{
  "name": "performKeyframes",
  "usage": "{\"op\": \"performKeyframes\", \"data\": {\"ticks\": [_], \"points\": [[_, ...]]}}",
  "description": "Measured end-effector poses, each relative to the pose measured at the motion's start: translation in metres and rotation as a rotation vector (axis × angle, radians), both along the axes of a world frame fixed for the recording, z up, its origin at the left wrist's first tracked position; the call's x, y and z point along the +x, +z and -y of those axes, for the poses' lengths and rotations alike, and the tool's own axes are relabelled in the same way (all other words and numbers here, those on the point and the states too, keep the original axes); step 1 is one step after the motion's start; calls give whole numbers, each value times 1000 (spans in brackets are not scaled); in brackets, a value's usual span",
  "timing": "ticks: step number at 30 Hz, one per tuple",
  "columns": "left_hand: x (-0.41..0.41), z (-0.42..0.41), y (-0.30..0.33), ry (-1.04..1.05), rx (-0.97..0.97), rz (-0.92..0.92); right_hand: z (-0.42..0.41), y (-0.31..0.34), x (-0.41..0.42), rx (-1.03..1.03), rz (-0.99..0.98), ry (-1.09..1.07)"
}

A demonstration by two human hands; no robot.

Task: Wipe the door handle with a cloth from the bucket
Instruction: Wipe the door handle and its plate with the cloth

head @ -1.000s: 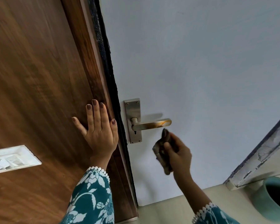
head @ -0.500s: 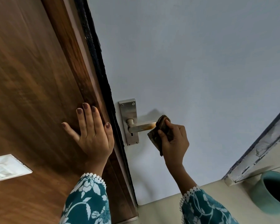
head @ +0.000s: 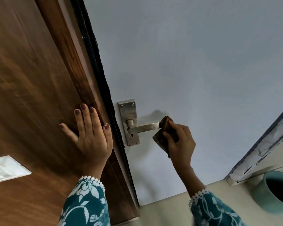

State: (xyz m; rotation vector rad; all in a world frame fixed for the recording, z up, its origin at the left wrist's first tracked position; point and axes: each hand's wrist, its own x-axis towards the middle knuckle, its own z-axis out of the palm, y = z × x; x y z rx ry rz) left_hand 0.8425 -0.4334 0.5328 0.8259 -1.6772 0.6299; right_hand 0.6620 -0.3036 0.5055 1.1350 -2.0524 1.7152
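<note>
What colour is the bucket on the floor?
The bucket is pale teal, dark inside; seen in the head view, bottom right.

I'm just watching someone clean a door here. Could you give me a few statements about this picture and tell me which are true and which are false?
1. The right hand presses a cloth on the free end of the door handle. True.
2. The left hand grips the handle. False: it lies flat on the brown wood panel.
3. The cloth is white. False: it is dark brown.
4. A teal bucket stands at lower right. True.
</note>
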Motion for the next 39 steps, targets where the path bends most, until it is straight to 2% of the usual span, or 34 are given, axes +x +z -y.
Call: {"op": "performKeyframes", "data": {"ticks": [9,14,16,20,22,28,39], "points": [[-2,1,-1,4,-28,-4,28,-5,57,-38,-153,158],[1,1,-1,-9,-11,8,25,-3,57,46,-249,269],[2,1,-2,-14,-9,20,16,-2,42,60,-224,244],[1,1,0,7,-1,21,2,0,5,43,-69,42],[-1,2,-1,7,-11,14,5,0,4,38,-63,19],[-1,3,-2,4,-21,17,26,-4,52,-9,-210,159],[2,-2,2,8,22,27,35,-5,71,20,-437,188]]}}
